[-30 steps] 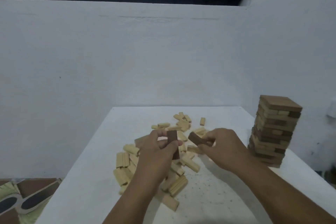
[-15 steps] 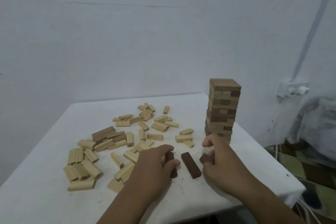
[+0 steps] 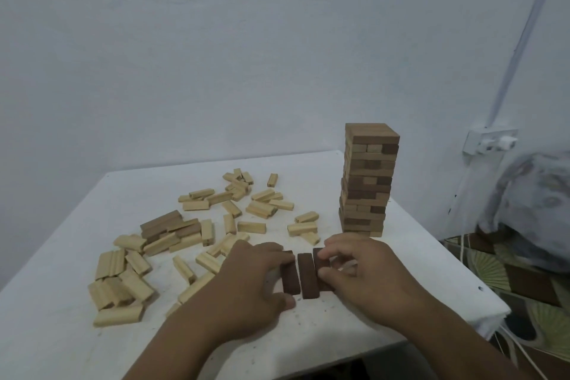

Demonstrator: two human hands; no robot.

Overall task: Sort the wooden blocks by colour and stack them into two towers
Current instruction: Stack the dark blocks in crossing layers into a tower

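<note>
Three dark brown blocks [image 3: 307, 275] lie side by side on the white table [image 3: 339, 333], near its front. My left hand [image 3: 249, 284] grips the left block [image 3: 290, 278] from the left. My right hand [image 3: 361, 271] grips the right block [image 3: 319, 256] from the right, hiding most of it. The middle block lies between them, untouched on top. Several pale blocks [image 3: 197, 244] are scattered over the table's left and middle. A small heap of mid-brown blocks [image 3: 163, 224] sits among them. A tall tower of mixed brown and pale blocks [image 3: 367, 179] stands at the back right.
The table's right edge runs close beside the tower and my right hand. A white wall stands behind, with a wall socket [image 3: 490, 140] at right. A patterned floor [image 3: 524, 281] and a pale bundle [image 3: 536, 213] lie beyond the right edge.
The blocks that my hands held up a second ago now lie on the table. All three dark blocks are drawn together into a row, with both hands closing in on its sides.
</note>
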